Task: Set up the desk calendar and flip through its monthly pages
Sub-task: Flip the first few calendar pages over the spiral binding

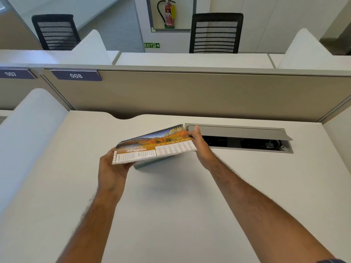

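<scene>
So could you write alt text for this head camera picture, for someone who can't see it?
Two bare hands, the left hand and the right hand, hold a spiral-bound desk calendar open to January just above a white desk. Behind it, an open cable tray sits before a beige partition.

I see two bare forearms with visible hair, no watch or rings on my left hand (112, 174) or right hand (201, 147); a dark sleeve edge (331, 261) shows low right.
</scene>
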The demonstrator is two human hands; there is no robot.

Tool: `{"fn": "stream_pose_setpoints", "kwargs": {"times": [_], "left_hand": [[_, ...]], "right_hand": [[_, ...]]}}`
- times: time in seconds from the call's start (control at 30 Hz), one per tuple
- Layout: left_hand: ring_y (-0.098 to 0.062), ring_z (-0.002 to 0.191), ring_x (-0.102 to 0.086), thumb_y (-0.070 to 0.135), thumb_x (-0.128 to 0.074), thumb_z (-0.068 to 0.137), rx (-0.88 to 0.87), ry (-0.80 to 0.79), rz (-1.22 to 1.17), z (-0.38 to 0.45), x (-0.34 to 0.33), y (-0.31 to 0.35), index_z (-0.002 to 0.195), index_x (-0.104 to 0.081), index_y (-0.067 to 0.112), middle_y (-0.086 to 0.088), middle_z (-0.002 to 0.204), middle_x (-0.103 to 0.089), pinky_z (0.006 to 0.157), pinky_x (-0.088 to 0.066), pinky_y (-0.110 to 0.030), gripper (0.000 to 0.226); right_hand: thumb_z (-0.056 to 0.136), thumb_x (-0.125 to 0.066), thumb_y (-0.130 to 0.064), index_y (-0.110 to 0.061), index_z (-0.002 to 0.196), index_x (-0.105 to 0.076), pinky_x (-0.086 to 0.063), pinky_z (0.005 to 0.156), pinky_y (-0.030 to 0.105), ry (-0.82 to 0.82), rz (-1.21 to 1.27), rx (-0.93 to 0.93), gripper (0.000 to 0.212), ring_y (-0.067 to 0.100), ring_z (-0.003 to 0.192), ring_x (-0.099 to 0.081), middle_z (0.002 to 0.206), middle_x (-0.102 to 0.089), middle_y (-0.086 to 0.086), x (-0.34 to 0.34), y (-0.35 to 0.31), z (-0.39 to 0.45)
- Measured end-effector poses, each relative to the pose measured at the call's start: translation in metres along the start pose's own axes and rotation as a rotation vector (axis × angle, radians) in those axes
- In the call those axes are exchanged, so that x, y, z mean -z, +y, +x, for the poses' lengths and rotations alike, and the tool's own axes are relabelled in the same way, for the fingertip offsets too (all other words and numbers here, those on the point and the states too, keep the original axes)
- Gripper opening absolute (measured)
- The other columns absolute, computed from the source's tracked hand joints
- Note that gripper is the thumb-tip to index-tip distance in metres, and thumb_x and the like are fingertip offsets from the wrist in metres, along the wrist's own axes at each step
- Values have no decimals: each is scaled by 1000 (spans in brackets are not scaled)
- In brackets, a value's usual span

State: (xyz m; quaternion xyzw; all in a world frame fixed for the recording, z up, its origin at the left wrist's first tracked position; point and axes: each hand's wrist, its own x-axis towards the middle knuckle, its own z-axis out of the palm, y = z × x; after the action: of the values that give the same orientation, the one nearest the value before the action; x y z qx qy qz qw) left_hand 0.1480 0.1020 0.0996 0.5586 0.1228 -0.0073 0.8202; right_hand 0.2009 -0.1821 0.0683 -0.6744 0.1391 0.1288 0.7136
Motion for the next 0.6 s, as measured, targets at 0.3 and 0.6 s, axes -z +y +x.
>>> {"fn": "stream_pose_setpoints", "kwargs": {"times": [0.3, 0.6], "left_hand": [[-25, 104, -70, 39, -37, 107, 52, -20, 56, 32, 4, 19, 152, -53, 10, -17, 133, -73, 93, -56, -43, 56], [-20, 95, -74, 45, -40, 111, 152, -35, 121, 46, 15, 11, 146, -58, 14, -11, 122, -77, 96, -54, -42, 50]], "right_hand": [[100, -9, -67, -24, 132, -59, -24, 117, 53, 5, -35, -18, 74, 21, 137, -48, 142, -60, -1, -1, 0, 0], [104, -9, -60, -24, 126, -62, -27, 111, 45, 29, -4, -23, 68, 18, 133, -51, 137, -64, 0, -3, -1, 3]]}}
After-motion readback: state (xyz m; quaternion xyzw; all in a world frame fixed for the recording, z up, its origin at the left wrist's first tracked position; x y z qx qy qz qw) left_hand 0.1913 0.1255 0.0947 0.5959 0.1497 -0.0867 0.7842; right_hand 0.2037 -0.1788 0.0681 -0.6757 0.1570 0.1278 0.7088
